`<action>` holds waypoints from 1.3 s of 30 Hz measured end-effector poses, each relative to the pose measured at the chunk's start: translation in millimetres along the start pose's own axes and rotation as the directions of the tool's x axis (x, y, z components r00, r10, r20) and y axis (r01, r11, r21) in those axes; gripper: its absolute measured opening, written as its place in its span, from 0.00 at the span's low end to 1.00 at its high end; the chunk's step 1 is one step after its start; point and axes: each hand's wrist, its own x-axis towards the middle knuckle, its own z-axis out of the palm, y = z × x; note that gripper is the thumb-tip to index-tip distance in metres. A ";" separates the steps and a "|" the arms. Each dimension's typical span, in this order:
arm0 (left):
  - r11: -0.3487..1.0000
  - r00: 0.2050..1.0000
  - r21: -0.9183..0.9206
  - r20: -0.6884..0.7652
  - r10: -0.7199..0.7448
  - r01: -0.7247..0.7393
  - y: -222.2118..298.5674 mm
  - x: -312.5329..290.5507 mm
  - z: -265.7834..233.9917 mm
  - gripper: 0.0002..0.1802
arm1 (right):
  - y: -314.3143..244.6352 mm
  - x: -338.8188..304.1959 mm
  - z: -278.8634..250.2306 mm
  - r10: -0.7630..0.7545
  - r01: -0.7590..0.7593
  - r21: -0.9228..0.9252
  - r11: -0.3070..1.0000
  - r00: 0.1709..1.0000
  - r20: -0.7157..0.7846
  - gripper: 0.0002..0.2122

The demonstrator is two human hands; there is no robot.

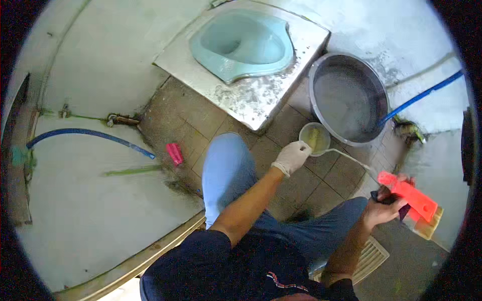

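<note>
My left hand (292, 156), in a white glove, pinches the near-left rim of a small pale tub (325, 131). Yellowish stuff lies inside the tub, too blurred to name. A thin white strip (351, 158) runs from beside the tub toward my right hand; whether it is a handle or a cord, I cannot tell. Off to the right, my right hand (380, 211) is closed around a bright red-orange scrubbing brush (414, 195) with cream bristles (428, 228). Something dark (384, 197) is also bunched in its fingers, partly hidden.
Ahead is a pale green squat toilet (241, 45) on a stained white slab (251, 103). A big grey basin (312, 83) of water stands right of it, a blue hose (422, 98) reaching in. Another blue hose (90, 131) and a pink object (174, 154) are at left; a plastic grate (371, 258) lies near.
</note>
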 end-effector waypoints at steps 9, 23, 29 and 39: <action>0.947 0.999 0.318 0.004 -0.043 0.040 -25.7 19.9 -4.2 0.20 | -13.0 19.8 6.2 0.160 -0.161 -0.054 0.985 0.987 -0.020 0.12; 0.969 0.958 0.222 -0.238 0.160 -0.107 -48.0 76.1 63.1 0.14 | -19.6 40.2 14.3 0.142 -0.142 0.007 0.990 0.984 -0.108 0.15; 0.891 0.964 0.367 -0.112 -0.242 0.266 -32.8 119.4 113.9 0.32 | 5.6 29.8 20.3 0.131 -0.142 -0.062 0.988 0.978 -0.163 0.15; 0.901 0.945 0.287 -0.138 -0.296 0.324 -78.1 158.5 136.8 0.30 | 15.2 25.7 -13.0 0.143 -0.148 -0.020 0.989 0.977 -0.159 0.14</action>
